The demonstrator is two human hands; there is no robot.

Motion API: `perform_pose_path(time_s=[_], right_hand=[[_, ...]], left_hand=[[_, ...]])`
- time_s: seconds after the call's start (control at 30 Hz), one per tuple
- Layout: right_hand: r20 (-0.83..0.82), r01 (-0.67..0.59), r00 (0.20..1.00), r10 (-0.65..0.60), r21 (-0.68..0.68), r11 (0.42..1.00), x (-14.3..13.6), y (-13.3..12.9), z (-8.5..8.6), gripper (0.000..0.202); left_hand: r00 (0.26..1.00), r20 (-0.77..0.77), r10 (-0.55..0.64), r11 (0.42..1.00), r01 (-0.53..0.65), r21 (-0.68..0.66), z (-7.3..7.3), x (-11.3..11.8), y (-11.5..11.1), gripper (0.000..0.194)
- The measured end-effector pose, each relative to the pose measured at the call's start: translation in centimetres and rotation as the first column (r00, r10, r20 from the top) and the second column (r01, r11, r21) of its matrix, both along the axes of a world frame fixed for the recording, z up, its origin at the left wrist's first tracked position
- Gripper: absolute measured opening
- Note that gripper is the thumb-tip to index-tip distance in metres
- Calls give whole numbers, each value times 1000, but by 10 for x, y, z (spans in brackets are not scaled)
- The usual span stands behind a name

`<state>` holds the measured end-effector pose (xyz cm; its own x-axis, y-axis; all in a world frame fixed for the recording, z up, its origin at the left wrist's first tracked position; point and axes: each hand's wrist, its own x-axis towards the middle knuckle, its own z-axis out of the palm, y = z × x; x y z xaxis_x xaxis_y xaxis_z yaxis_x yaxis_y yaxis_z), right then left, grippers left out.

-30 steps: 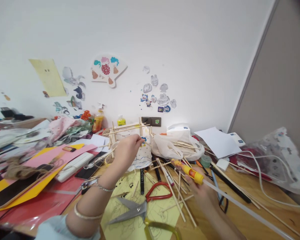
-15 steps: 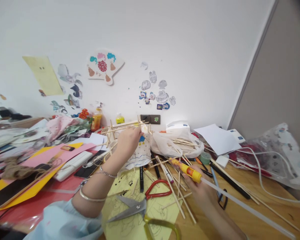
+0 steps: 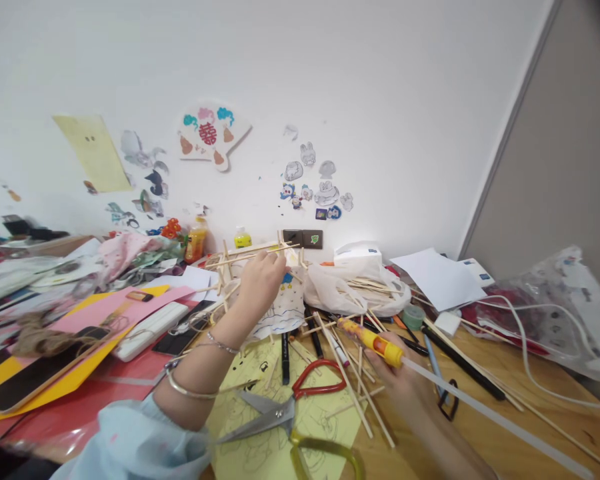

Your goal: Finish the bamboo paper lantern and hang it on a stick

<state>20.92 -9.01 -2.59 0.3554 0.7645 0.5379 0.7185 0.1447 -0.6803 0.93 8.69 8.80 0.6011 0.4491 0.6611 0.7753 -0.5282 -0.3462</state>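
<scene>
Apparently positioning a thin stick (image 3: 294, 276), pinched in the left hand (image 3: 263, 283), at the stick frame (image 3: 241, 258) near the wall (image 3: 380, 113), while clasping a yellow glue gun (image 3: 370, 341) in the curled right hand (image 3: 394, 372), probably needing steadiness next.

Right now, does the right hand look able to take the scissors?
Probably not without freeing itself first: the right hand grips the yellow glue gun. Otherwise, mostly loose sticks lie between that hand and the scissors.
</scene>
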Motion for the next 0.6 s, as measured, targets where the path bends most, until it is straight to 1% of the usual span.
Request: perform_pose_path(time_s=[0.13, 0.23, 0.37, 0.5, 0.6], right_hand=[[-2, 1, 1000, -1, 0, 1000, 0, 0, 1, 41], [-11, 1, 1000, -1, -7, 1000, 0, 0, -1, 41], [-12, 8, 1000, -8, -14, 1000, 1, 1, -2, 41], [3, 24, 1000, -24, -18, 1000, 1, 1, -2, 43], [7, 34, 999, -34, -31, 999, 2, 1, -2, 44]], left_hand=[[1000, 26, 3, 999, -2, -37, 1, 0, 1, 16], [997, 65, 31, 989, -21, -148, 0, 2, 1, 17], [993, 87, 82, 956, -54, -288, -1, 5, -1, 22], [992, 55, 112, 933, -86, -350, 2, 9, -2, 24], [992, 46, 118, 924, -93, -370, 5, 10, 0, 23]])
